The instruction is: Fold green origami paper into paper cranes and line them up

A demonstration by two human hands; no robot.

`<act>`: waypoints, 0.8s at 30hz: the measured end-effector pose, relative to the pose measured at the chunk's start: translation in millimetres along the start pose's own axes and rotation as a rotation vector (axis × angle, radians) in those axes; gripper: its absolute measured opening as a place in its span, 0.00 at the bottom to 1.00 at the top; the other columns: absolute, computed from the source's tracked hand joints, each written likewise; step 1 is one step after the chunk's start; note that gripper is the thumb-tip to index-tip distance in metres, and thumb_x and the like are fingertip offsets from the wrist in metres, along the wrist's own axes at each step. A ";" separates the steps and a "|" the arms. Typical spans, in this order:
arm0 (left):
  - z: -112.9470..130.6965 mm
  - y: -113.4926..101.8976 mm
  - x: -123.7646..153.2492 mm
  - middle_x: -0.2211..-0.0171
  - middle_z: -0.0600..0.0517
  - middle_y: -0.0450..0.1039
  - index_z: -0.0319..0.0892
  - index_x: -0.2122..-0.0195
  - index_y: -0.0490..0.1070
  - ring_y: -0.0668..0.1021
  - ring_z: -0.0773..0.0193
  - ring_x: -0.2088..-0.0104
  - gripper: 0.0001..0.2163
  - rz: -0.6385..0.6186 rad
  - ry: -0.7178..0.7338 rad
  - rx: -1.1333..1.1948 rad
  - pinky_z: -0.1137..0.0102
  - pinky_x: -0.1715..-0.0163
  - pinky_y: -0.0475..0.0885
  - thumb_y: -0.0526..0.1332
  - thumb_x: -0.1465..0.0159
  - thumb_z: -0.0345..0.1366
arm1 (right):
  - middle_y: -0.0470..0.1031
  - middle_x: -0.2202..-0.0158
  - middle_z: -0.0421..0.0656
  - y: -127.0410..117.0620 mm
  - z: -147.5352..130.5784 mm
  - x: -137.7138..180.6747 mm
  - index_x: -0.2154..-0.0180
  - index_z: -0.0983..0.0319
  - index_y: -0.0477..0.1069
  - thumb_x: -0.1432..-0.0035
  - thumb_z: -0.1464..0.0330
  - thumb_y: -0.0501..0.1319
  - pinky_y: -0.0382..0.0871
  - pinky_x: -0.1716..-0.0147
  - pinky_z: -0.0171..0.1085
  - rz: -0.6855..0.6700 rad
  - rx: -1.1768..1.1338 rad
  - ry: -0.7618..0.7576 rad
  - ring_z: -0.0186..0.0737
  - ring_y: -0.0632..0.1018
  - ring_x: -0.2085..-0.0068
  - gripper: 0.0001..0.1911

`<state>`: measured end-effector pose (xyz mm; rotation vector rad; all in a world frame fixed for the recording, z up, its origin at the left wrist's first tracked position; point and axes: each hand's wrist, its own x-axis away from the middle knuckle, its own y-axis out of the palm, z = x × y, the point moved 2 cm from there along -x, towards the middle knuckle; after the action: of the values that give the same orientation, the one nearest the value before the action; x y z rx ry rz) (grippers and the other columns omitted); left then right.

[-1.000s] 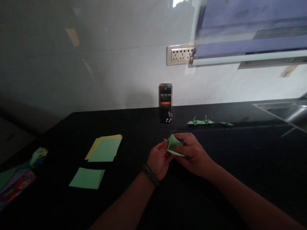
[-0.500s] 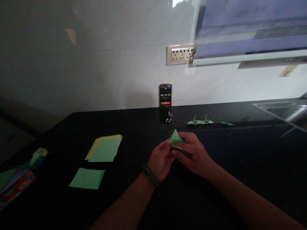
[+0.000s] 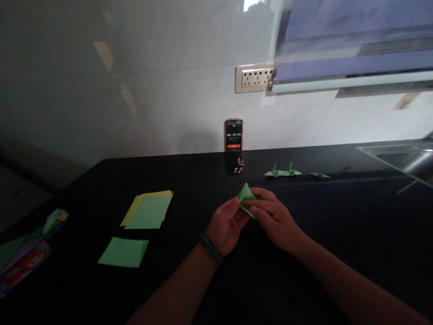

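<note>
A small piece of folded green origami paper (image 3: pixel 246 193) is held up between my two hands above the dark counter. My left hand (image 3: pixel 226 225), with a dark band at the wrist, pinches its left edge between thumb and fingers. From the other side my right hand (image 3: pixel 275 219) grips it, the index finger lying across the front and the thumb below. Fingers cover part of the lower folds. Beyond my hands stand two green paper cranes (image 3: pixel 282 172) side by side, and to their right lies a flatter green folded piece (image 3: pixel 319 175).
Left on the black counter (image 3: pixel 189 176) are a stack of green and yellow paper squares (image 3: pixel 149 212) and a separate green sheet (image 3: pixel 123 253). A colourful packet (image 3: pixel 23 266) sits far left. A phone with a timer (image 3: pixel 233 135) leans on the wall, a beaded strand (image 3: pixel 238 165) before it.
The lower flap of the green paper has been opened out and turned downward. My right thumb and index finger have shifted closer together on it. My left hand stays nearly in place.
</note>
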<state>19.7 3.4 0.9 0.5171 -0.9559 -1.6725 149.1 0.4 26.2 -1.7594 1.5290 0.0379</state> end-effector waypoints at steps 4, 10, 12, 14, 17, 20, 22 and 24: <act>-1.6 -0.1 -0.5 0.66 0.48 0.75 0.34 0.64 0.73 0.75 0.69 0.68 0.08 -0.038 -0.025 -0.032 0.74 0.64 0.69 0.62 0.45 0.30 | 0.67 0.53 0.46 4.0 1.4 0.3 0.61 0.58 0.74 0.48 0.73 0.55 0.63 0.51 0.46 -0.010 -0.035 -0.007 0.44 0.69 0.51 0.13; 0.1 1.1 0.5 0.67 0.48 0.75 0.35 0.65 0.74 0.75 0.69 0.68 0.08 -0.020 -0.007 -0.098 0.74 0.63 0.68 0.62 0.47 0.28 | 0.67 0.54 0.47 3.7 2.1 1.4 0.59 0.59 0.72 0.48 0.74 0.55 0.64 0.53 0.45 -0.018 -0.040 -0.008 0.43 0.69 0.52 0.14; 0.3 1.5 1.0 0.68 0.48 0.75 0.34 0.66 0.74 0.75 0.69 0.68 0.08 -0.008 -0.008 -0.106 0.73 0.63 0.68 0.63 0.48 0.27 | 0.68 0.55 0.46 3.2 2.2 1.3 0.60 0.58 0.72 0.47 0.74 0.55 0.65 0.53 0.45 -0.017 -0.041 0.000 0.43 0.70 0.53 0.14; 0.2 1.2 0.8 0.69 0.49 0.75 0.34 0.66 0.74 0.75 0.68 0.69 0.08 -0.004 -0.015 -0.107 0.73 0.64 0.68 0.62 0.48 0.26 | 0.68 0.56 0.46 3.1 2.0 1.0 0.60 0.58 0.72 0.47 0.74 0.56 0.65 0.54 0.45 -0.008 -0.026 -0.004 0.42 0.70 0.54 0.13; -0.5 0.3 -0.3 0.70 0.49 0.74 0.34 0.66 0.74 0.74 0.69 0.70 0.08 -0.009 -0.023 -0.106 0.73 0.64 0.68 0.62 0.49 0.25 | 0.69 0.57 0.45 3.5 2.0 0.3 0.62 0.58 0.72 0.48 0.74 0.56 0.65 0.55 0.44 0.004 0.001 -0.006 0.42 0.71 0.55 0.12; -1.3 0.2 -0.4 0.70 0.49 0.74 0.34 0.66 0.74 0.74 0.69 0.70 0.10 0.006 -0.016 -0.123 0.73 0.64 0.68 0.62 0.50 0.24 | 0.69 0.59 0.45 3.3 2.5 0.2 0.64 0.59 0.73 0.48 0.74 0.56 0.66 0.56 0.44 -0.005 -0.006 0.007 0.41 0.71 0.56 0.10; -2.3 1.5 1.0 0.70 0.49 0.74 0.35 0.66 0.74 0.74 0.69 0.70 0.11 0.014 -0.009 -0.125 0.72 0.64 0.68 0.62 0.51 0.24 | 0.69 0.60 0.46 2.8 3.4 1.0 0.67 0.59 0.73 0.47 0.72 0.55 0.67 0.57 0.44 -0.027 -0.021 0.022 0.42 0.72 0.57 0.09; -3.9 3.4 2.4 0.71 0.49 0.74 0.34 0.67 0.75 0.74 0.68 0.71 0.11 -0.002 -0.009 -0.113 0.71 0.65 0.67 0.63 0.54 0.25 | 0.70 0.60 0.46 2.1 5.8 1.9 0.70 0.59 0.74 0.46 0.69 0.53 0.68 0.59 0.44 -0.025 -0.025 0.046 0.43 0.73 0.59 0.11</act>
<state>23.8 -0.4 1.7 0.4360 -0.8618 -1.7211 150.5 2.2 20.2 -1.8102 1.5451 0.0033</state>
